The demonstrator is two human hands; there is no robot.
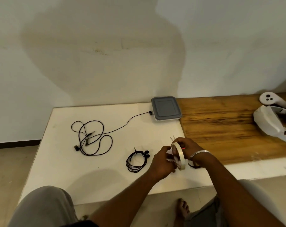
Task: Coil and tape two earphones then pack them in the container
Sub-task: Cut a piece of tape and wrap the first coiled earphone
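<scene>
Cream tape roll (180, 157) gripped in your right hand (190, 149), fingers curled round it, left hand (161, 161) pinching the loose end: pull a short strip, taut and untwisted, for the coiled black earphone (136, 161) lying just left on the white board (106, 177).

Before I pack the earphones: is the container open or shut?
Shut: its grey lid sits flat on the container, covering it fully.

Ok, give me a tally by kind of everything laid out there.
earphones: 2, the coiled earphone and the loose earphone
tape roll: 1
lidded container: 1
VR headset: 1
VR controller: 1
Total: 6
</scene>
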